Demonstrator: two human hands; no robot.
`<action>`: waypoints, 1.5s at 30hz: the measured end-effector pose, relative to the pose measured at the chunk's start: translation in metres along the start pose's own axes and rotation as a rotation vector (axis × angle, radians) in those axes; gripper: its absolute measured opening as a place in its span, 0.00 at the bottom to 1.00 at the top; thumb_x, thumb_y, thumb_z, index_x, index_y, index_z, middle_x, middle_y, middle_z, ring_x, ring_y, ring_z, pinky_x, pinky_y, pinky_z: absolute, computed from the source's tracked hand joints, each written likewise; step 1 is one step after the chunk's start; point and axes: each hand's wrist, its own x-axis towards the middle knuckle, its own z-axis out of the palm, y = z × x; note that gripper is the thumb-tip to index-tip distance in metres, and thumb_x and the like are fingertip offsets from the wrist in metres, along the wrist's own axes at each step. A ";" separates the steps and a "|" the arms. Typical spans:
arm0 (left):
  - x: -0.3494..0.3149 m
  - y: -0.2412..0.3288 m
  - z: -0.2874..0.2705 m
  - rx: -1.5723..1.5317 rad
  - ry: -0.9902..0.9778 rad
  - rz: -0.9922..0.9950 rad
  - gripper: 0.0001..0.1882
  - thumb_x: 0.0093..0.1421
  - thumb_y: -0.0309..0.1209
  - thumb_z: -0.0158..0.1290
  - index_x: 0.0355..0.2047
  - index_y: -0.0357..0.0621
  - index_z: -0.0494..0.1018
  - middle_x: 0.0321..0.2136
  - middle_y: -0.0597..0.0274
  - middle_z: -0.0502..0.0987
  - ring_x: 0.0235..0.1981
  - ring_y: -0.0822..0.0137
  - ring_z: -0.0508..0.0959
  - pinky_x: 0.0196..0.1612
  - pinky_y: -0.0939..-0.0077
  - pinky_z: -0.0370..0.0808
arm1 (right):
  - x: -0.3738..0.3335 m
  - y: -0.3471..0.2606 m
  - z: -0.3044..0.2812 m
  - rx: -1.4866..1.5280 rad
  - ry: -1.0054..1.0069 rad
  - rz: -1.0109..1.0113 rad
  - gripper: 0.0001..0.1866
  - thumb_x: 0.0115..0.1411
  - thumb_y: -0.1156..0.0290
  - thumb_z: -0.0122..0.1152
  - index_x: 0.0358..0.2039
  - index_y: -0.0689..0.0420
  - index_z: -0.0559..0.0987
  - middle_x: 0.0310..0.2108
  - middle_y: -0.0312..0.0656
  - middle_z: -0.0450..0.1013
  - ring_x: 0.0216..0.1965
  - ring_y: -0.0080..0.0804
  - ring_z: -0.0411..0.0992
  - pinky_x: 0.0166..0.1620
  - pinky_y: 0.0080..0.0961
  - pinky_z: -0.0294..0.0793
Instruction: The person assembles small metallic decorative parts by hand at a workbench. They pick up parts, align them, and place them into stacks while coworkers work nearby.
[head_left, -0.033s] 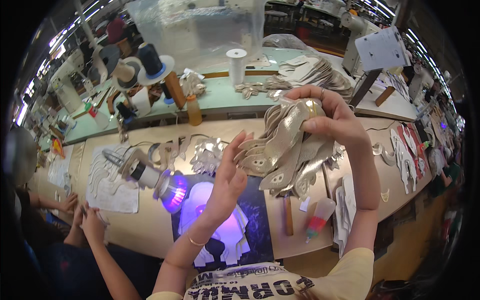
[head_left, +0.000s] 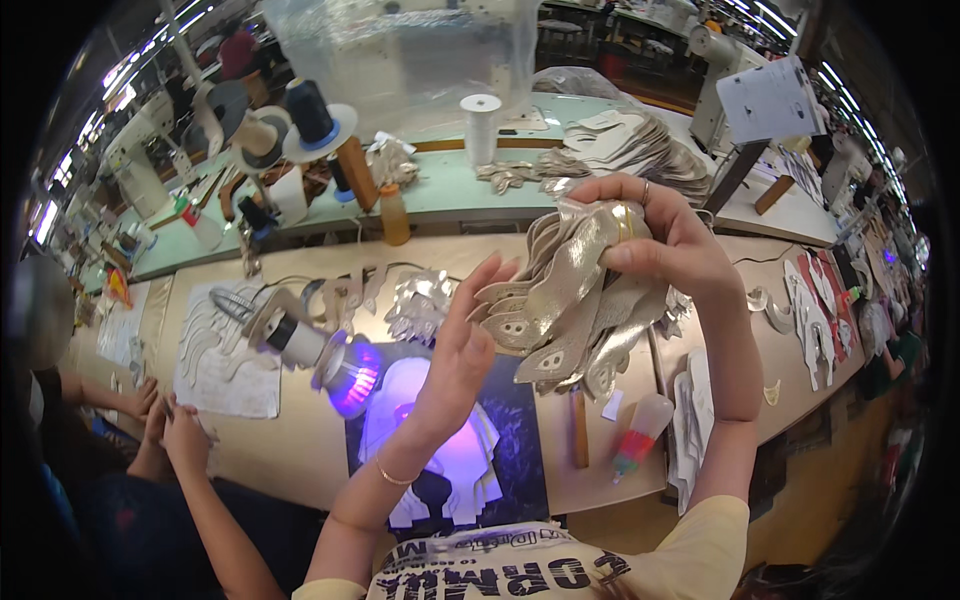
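Note:
High over the bench, my right hand [head_left: 668, 238] grips a bundle of shiny, pale gold leather shoe pieces [head_left: 575, 290], thumb in front and fingers behind. A thin yellow band runs round the bundle near my thumb. The strap-like pieces fan downward, and some ends show small punched holes. My left hand [head_left: 462, 350] is beside the bundle's left edge, fingers extended and apart from the thumb; whether the fingertips touch it is unclear. Below it, white cut pieces [head_left: 405, 380] lie on a dark mat [head_left: 520, 430], lit purple by a lamp [head_left: 347, 372].
At left, a co-worker's hands [head_left: 180, 435] work near a white sheet [head_left: 245, 390]. A squeeze bottle [head_left: 642, 435] and a wooden handle [head_left: 579, 425] lie in front of me. Behind are an amber bottle [head_left: 395, 215], a white spool [head_left: 481, 130] and stacked pieces [head_left: 630, 150].
The whole view has shifted slightly, so the bench things appear a little further right. Both hands and the bundle keep nearly the same pose.

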 end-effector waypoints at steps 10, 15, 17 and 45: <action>-0.021 0.026 -0.018 -0.250 0.003 -0.101 0.33 0.71 0.52 0.32 0.61 0.34 0.60 0.57 0.54 0.70 0.56 0.64 0.72 0.60 0.67 0.68 | 0.018 0.002 0.035 -0.081 -0.054 0.073 0.27 0.60 0.66 0.63 0.58 0.60 0.69 0.44 0.39 0.76 0.43 0.20 0.73 0.47 0.18 0.73; -0.029 0.028 -0.022 -0.179 -0.001 -0.108 0.32 0.62 0.36 0.56 0.61 0.34 0.59 0.54 0.57 0.71 0.56 0.69 0.71 0.59 0.73 0.69 | 0.022 -0.001 0.042 -0.071 -0.081 0.078 0.26 0.60 0.66 0.62 0.58 0.60 0.69 0.42 0.37 0.76 0.41 0.18 0.73 0.46 0.17 0.73; -0.031 0.032 -0.020 -0.084 0.009 -0.117 0.36 0.58 0.30 0.61 0.62 0.34 0.57 0.54 0.57 0.70 0.57 0.68 0.70 0.60 0.72 0.68 | 0.023 -0.002 0.042 -0.059 -0.088 0.098 0.28 0.60 0.66 0.62 0.58 0.61 0.68 0.43 0.37 0.75 0.43 0.19 0.73 0.48 0.18 0.72; -0.038 0.030 -0.010 -0.039 -0.019 0.103 0.40 0.57 0.23 0.60 0.66 0.35 0.51 0.60 0.56 0.63 0.59 0.68 0.67 0.61 0.70 0.67 | 0.020 -0.003 0.037 -0.113 -0.130 0.010 0.24 0.60 0.65 0.62 0.56 0.56 0.72 0.38 0.31 0.75 0.37 0.12 0.69 0.39 0.11 0.69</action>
